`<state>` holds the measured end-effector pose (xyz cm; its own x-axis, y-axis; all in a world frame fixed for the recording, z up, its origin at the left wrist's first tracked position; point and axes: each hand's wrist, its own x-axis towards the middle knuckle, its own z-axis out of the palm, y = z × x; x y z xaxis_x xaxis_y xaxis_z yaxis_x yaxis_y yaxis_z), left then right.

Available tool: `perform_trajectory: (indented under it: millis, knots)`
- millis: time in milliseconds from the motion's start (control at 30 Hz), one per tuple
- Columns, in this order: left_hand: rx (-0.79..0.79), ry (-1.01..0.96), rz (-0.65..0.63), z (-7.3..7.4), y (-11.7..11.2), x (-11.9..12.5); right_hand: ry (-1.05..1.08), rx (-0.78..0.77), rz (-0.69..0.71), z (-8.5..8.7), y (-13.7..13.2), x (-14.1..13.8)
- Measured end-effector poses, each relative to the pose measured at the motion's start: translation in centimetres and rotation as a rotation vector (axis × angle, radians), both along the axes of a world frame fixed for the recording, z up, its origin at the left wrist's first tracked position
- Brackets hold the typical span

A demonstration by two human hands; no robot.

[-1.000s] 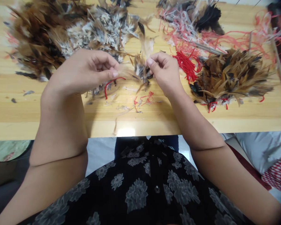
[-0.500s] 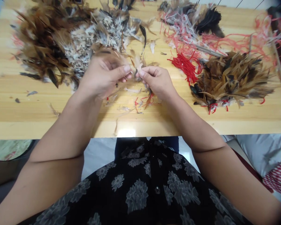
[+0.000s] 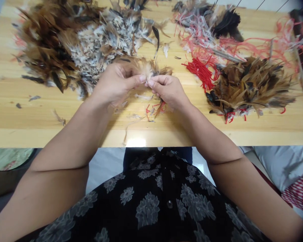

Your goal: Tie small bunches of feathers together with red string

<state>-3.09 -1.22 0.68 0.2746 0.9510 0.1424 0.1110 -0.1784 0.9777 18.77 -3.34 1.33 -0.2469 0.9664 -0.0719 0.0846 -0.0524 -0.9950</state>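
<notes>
My left hand (image 3: 121, 82) and my right hand (image 3: 166, 89) meet over the middle of the table, thumbs and fingers pinched. Between their fingertips is a small tuft of brown and pale feathers (image 3: 146, 70), gripped from both sides at its base. More brown feathers lie against my left fingers, partly hidden behind the hand. Just below the hands, short red strings (image 3: 160, 108) and feather scraps lie on the wood. Left of my left hand spreads a large pile of brown feathers (image 3: 47, 43), with grey-white quill ends (image 3: 91, 47) turned toward the middle.
To the right lies a bundle of brown feathers (image 3: 252, 87) with red ties along its lower edge. Beside it are a heap of red strings (image 3: 200, 71), tangled pink strands (image 3: 247, 45) and black feathers (image 3: 227, 23). The wooden table's (image 3: 65, 137) front edge is close to my body.
My left fingertips have moved in slightly to the right and now meet my right fingertips at the tuft's base. A small gap between the hands has closed.
</notes>
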Motion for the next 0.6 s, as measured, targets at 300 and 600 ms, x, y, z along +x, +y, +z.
perform_trajectory:
  millis: [300, 600]
  knots:
    - [-0.054, -0.064, -0.047, 0.7, -0.5, 0.9, 0.107, -0.131, 0.035, 0.1, -0.1, -0.2]
    - [-0.067, -0.178, -0.105, 0.7, -0.1, 0.8, 0.057, -0.107, 0.056, 0.3, -0.2, 0.1]
